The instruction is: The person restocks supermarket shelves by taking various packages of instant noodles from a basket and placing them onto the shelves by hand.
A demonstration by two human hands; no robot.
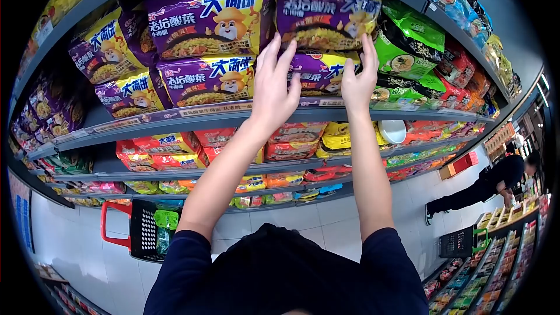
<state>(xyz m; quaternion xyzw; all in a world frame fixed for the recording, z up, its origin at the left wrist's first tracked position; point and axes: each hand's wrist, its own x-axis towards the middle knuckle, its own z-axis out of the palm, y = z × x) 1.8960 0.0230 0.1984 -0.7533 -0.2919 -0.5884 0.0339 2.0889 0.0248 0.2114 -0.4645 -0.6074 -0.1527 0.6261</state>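
A purple-and-yellow instant noodle multipack (326, 14) sits on top of another purple noodle pack (318, 73) on the upper shelf. At the upper pack's lower left edge is my left hand (277, 84), its fingers stretched up and thumb apart. My right hand (360, 76) is at the lower right edge, fingers apart and fingertips by the wrapper. Both hands appear to touch the pack from its two sides; neither is wrapped round it. More purple packs (204, 14) are stacked to the left, and a green noodle pack (408, 44) lies right of my right hand.
Lower shelves hold red and yellow packs (160, 149) and a white bowl (392, 131). A black shopping basket with a red handle (146, 230) stands on the floor at left. At right, a person in dark clothes (496, 178) bends by another shelf, near a second basket (458, 243).
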